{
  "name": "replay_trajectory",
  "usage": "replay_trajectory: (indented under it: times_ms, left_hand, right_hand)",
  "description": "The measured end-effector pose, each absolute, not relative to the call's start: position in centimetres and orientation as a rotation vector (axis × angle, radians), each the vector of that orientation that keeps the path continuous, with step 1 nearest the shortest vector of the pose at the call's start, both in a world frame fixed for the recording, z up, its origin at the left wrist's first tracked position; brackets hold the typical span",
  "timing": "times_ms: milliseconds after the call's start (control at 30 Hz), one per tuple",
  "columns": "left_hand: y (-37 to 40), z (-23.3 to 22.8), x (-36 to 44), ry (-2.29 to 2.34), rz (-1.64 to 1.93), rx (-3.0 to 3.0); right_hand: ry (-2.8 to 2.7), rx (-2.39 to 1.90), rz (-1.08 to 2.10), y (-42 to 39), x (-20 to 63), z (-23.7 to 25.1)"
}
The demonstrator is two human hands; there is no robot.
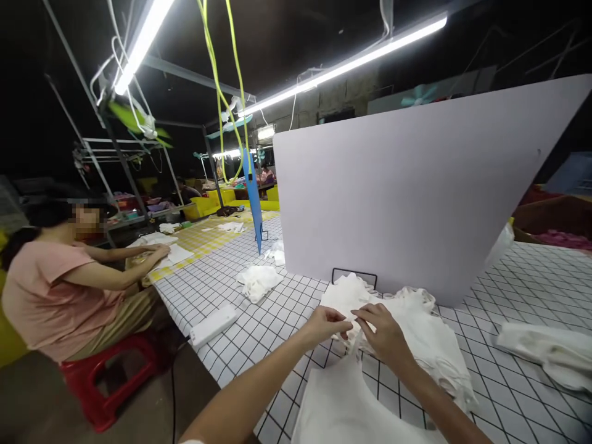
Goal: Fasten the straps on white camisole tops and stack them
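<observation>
My left hand (327,325) and my right hand (379,328) are close together over the table, fingertips pinched. A narrow strap of a white strappy garment (340,398) rises to the fingers, and its wider body hangs over the near table edge. The fingers partly cover the strap, so its end is hard to make out. Just behind the hands lies a heap of white garments (430,330) with thin straps, spread over the grid-patterned cloth.
A large white board (388,197) stands upright behind the heap in a black wire stand (354,274). To the left are a white power strip (213,327) and a crumpled white cloth (259,282). A co-worker (60,290) sits on a red stool (111,376). Folded white fabric (550,351) lies right.
</observation>
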State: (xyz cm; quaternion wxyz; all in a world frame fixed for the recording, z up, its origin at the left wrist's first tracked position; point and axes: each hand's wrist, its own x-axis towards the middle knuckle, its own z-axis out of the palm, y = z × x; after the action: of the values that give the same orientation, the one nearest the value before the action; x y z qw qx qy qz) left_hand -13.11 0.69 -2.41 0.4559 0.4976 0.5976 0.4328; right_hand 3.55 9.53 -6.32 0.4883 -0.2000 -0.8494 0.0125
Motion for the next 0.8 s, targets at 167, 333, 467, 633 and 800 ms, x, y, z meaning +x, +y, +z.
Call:
replay_trajectory:
  times_ms: [167,333,467,633,800]
  left_hand:
    - [-3.5,-1.3,-13.9,1.416,1.086,1.08]
    - [-6.8,-1.7,-14.3,1.44,1.092,0.984]
    - [-7.6,-2.0,-15.3,1.422,1.07,0.969]
    - [-8.0,-1.5,-16.0,1.427,1.036,1.009]
    - [-7.6,-1.4,-15.1,1.456,1.064,1.119]
  right_hand:
    - [-2.09,-0.44,0.102,8.6,4.1,-6.0]
    - [-2.15,-0.561,0.378,6.4,4.9,-5.2]
    - [-2.196,-0.745,0.528,6.0,5.2,-5.2]
    - [-2.207,-0.888,0.7,6.2,7.0,-4.6]
    - [-2.303,-0.817,1.197,4.8,8.9,-2.0]
